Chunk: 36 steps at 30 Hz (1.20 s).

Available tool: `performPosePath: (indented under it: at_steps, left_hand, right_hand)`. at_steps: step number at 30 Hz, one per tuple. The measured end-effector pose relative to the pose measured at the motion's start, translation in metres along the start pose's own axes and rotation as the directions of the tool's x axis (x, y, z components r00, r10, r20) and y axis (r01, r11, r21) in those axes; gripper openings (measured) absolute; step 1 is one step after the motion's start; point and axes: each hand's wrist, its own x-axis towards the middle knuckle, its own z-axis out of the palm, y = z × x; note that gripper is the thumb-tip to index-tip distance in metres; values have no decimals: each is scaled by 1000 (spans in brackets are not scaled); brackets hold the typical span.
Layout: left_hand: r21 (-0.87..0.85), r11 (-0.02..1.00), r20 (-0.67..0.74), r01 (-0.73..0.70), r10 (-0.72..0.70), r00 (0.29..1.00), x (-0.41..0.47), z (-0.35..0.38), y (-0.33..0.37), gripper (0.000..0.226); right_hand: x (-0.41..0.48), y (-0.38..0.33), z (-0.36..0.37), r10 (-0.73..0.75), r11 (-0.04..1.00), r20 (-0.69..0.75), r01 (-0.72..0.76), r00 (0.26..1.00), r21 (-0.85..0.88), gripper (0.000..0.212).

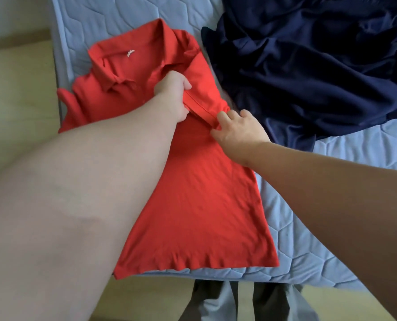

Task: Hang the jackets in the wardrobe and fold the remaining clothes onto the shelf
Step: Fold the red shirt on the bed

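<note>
Fingers (185,84) of my left hand (173,96) and right hand (239,133) pinch the sleeve (204,104) of the red shirt (193,193) on the bed (308,228), and I think a hard tug could bunch it up.

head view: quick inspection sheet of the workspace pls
surface: mattress, light blue, quilted
job's things: shirt, red, flat on the mattress, collar at the far end, one sleeve pulled onto the body; navy heap, crumpled, to its right
clutter: nothing seen
grips: left grip holds the sleeve near the shoulder; right grip pinches the sleeve's hem
cables: nothing seen
surroundings: floor, pale yellow; trousers, grey, at the mattress's near edge
</note>
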Motion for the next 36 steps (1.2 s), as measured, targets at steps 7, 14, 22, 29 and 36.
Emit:
performPosePath:
  at_steps: [7,14,22,29,36]
  left_hand:
    - [27,996,-36,80,-79,996,-1,-13,-25,27]
    - [99,992,-150,79,-63,987,8,-37,-56,10]
    - [793,596,-123,-126,359,925,14,-43,-60,41]
    - [944,320,-92,-81,490,867,8,-61,-66,51]
    - [789,611,-484,57,562,671,17,-146,-56,51]
  right_hand:
    - [-6,-5,13,178,922,338,-277,924,270,55]
    - [-7,-16,17,295,902,365,-384,883,198,49]
    - [-5,-16,19,372,787,399,-513,838,343,45]
    - [0,-27,13,437,733,402,-578,804,359,40]
    - [14,-57,-13,262,879,285,-350,922,324,33]
